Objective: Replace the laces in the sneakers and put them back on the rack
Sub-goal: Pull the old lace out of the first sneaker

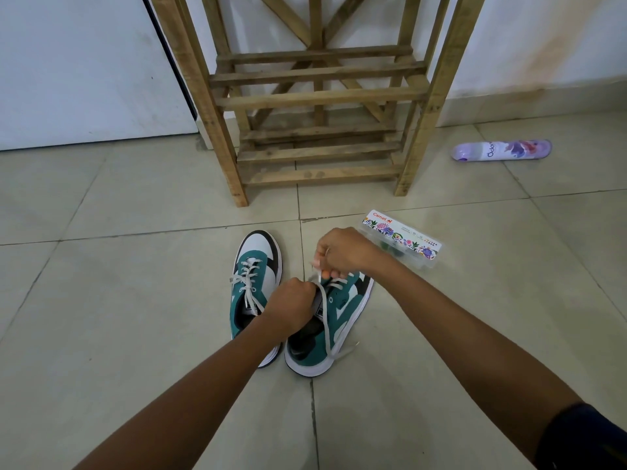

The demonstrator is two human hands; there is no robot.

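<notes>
Two teal, white and black sneakers stand side by side on the tiled floor. The left sneaker [257, 283] is laced with a white lace, its ends loose over the opening. Over the right sneaker [342, 320], my right hand [342, 251] pinches the white lace [328, 330] above the front eyelets. My left hand [291, 305] grips the same lace near the tongue. One lace end trails down past the heel onto the floor. The wooden rack [315, 96] stands beyond the shoes, its slatted shelves bare.
A clear plastic box [403, 240] with a printed Camel label lies just right of the shoes. A purple spray can [502, 150] lies on its side at the far right. White wall and a white door panel stand behind the rack.
</notes>
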